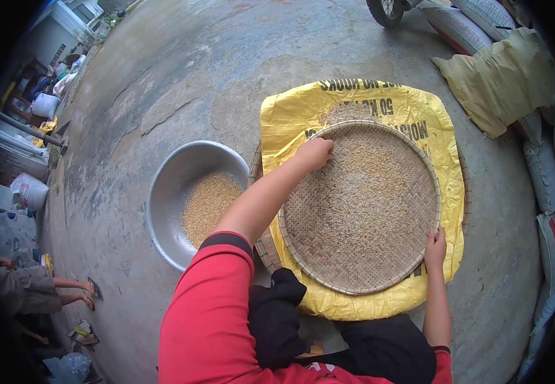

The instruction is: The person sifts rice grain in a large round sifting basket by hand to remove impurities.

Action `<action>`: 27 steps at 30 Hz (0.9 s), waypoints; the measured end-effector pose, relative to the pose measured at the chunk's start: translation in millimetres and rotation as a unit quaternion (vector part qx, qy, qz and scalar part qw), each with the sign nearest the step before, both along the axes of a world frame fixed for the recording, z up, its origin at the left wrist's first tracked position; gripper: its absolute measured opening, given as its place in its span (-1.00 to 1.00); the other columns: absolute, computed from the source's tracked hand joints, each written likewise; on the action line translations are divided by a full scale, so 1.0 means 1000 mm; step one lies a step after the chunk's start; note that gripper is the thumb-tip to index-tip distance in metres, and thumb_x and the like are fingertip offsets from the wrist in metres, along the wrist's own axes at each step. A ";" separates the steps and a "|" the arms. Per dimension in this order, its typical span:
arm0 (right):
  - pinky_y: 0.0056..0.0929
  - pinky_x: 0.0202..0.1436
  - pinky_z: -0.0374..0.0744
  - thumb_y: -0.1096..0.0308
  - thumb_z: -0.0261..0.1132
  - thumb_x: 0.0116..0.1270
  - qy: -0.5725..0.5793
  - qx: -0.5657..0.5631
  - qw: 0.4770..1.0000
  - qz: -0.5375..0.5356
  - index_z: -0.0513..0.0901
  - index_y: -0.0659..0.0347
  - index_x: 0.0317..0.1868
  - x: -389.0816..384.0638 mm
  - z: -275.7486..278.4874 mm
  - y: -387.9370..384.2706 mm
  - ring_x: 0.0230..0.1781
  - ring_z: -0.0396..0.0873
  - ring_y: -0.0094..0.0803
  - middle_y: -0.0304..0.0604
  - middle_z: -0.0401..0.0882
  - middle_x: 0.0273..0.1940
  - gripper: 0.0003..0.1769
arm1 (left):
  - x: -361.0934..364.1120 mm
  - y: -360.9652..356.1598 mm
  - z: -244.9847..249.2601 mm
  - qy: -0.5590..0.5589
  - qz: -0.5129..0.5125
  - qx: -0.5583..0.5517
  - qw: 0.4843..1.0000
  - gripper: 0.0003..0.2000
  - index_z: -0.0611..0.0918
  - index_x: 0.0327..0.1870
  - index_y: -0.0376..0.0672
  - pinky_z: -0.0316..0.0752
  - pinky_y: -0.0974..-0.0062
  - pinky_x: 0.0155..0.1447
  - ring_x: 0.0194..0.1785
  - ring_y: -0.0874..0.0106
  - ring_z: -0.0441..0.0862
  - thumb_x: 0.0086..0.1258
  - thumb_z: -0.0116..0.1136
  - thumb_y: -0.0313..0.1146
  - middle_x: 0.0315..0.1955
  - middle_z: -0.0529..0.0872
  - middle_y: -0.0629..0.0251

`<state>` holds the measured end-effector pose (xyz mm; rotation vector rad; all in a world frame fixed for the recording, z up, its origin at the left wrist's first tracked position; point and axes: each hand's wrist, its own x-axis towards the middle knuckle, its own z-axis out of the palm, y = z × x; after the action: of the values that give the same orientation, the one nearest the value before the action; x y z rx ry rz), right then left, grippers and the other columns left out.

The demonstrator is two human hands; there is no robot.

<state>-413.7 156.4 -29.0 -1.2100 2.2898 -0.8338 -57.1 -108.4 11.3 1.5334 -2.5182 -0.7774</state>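
A round woven winnowing basket (303,243) holds a scattered layer of grain (373,185), pale bits mixed with golden ones. My left hand (314,154) reaches over its upper left rim, fingers curled closed just inside; what they pinch, if anything, is hidden. At the lower right rim, my right hand (435,248) has its fingers wrapped round the edge. Beneath the basket lies a yellow printed sack (284,121), over another woven tray (268,255) that shows at the sides. Left of it, a metal basin (165,192) contains golden grain (210,205), partly covered by my left forearm.
Filled sacks (542,169) are piled along the right, with an olive sack (501,80) draped on them. A wheel (387,10) stands at the top. Another person's sandalled feet (90,293) and a white bucket (29,191) are at left on the concrete floor (123,224).
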 end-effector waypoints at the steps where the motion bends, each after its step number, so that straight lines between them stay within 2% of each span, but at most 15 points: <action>1: -0.33 -0.02 0.47 0.15 0.02 0.40 0.002 -0.001 1.000 -0.001 0.35 0.38 0.18 0.000 0.000 0.000 -0.06 0.56 -0.08 0.15 0.57 -0.09 -0.50 | 0.001 0.000 -0.003 0.010 -0.009 -0.007 1.000 -0.87 0.56 -0.30 -0.11 0.47 0.26 -0.13 -0.15 0.19 0.57 0.19 0.20 -0.32 -0.32 0.63 0.23; 5: -0.33 -0.03 0.47 0.15 0.02 0.40 -0.025 -0.010 1.000 0.000 0.34 0.38 0.18 -0.002 -0.005 0.002 -0.08 0.57 -0.10 0.14 0.57 -0.10 -0.50 | 0.004 -0.004 -0.014 0.019 -0.025 -0.011 0.999 -0.87 0.55 -0.28 -0.12 0.47 0.28 -0.10 -0.13 0.19 0.56 0.20 0.18 -0.33 -0.29 0.61 0.21; 10: -0.35 -0.05 0.49 0.17 0.02 0.41 -0.006 0.009 1.000 0.004 0.34 0.39 0.18 0.001 0.003 0.000 -0.11 0.59 -0.15 0.13 0.58 -0.12 -0.51 | 0.006 0.001 0.002 -0.001 -0.053 0.004 0.999 -0.84 0.54 -0.25 -0.12 0.46 0.27 -0.07 -0.10 0.19 0.55 0.20 0.17 -0.32 -0.24 0.59 0.19; 20: -0.37 -0.03 0.48 0.13 0.02 0.42 -0.012 -0.005 1.000 0.009 0.34 0.39 0.18 -0.002 -0.001 0.000 -0.11 0.59 -0.18 0.11 0.58 -0.11 -0.49 | -0.001 0.006 0.006 -0.024 -0.045 -0.011 0.999 -0.87 0.54 -0.24 -0.13 0.49 0.28 -0.07 -0.14 0.18 0.58 0.21 0.09 -0.37 -0.24 0.59 0.20; 22: -0.37 -0.02 0.48 0.14 0.01 0.42 -0.014 -0.006 1.000 0.009 0.33 0.39 0.18 -0.003 -0.003 0.001 -0.10 0.59 -0.18 0.11 0.58 -0.11 -0.49 | -0.003 0.009 0.002 -0.086 -0.082 -0.098 0.988 -0.85 0.52 -0.21 -0.17 0.53 0.33 -0.12 -0.14 0.21 0.59 0.21 0.05 -0.42 -0.23 0.59 0.18; 26: -0.37 -0.01 0.48 0.13 0.01 0.42 -0.019 0.001 1.000 0.006 0.33 0.38 0.19 -0.001 0.000 0.001 -0.09 0.59 -0.19 0.11 0.58 -0.10 -0.49 | -0.006 0.013 0.006 -0.133 -0.113 -0.121 0.977 -0.87 0.48 -0.23 -0.24 0.55 0.32 -0.21 -0.22 0.19 0.62 0.23 0.00 -0.45 -0.27 0.57 0.14; 27: -0.37 -0.01 0.48 0.14 0.01 0.42 -0.018 0.001 1.000 0.005 0.33 0.38 0.19 -0.001 0.000 0.001 -0.09 0.59 -0.19 0.11 0.58 -0.10 -0.49 | -0.006 0.014 0.006 -0.151 -0.127 -0.143 0.970 -0.85 0.49 -0.22 -0.25 0.56 0.36 -0.23 -0.21 0.25 0.63 0.21 0.03 -0.45 -0.27 0.57 0.15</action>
<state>-415.0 157.0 -28.9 -1.1953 2.2545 -0.8424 -63.4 -94.1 17.1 1.3370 -2.9268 -0.1908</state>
